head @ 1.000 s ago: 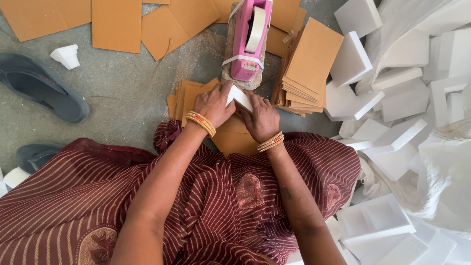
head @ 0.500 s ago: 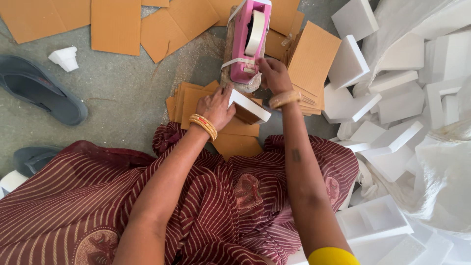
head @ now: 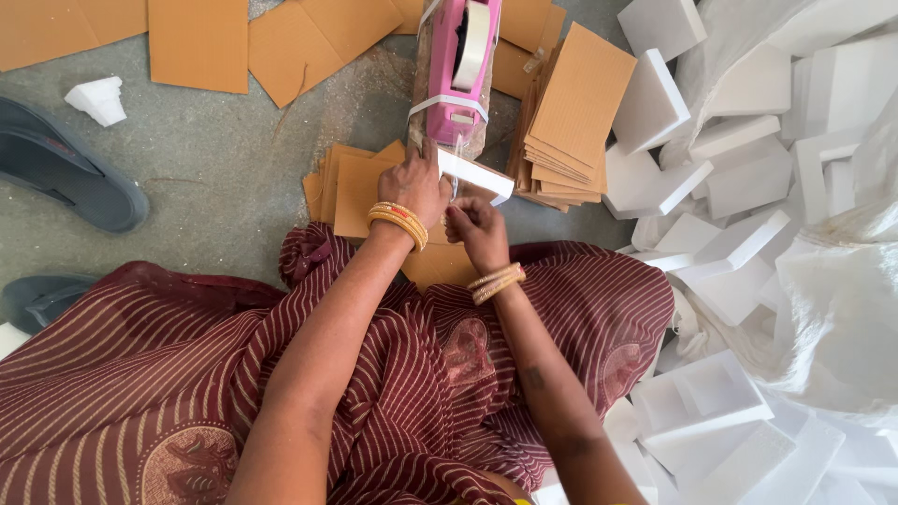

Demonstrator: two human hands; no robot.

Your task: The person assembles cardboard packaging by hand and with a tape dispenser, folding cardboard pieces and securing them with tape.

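Right hand drawn back from pink dispenser, left hand gripping white foam block

Pink tape dispenser, white foam block, tan cardboard, maroon striped cloth.

Floor-level packing workshop: cardboard sheets, foam blocks, pink tape dispenser.

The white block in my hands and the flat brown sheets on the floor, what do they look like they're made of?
White block: likely foam, matte and chalky white, like the moulded pieces heaped to the right. Brown sheets: apparently cardboard, dull tan, thin and flat, with cut edges showing in the stack.
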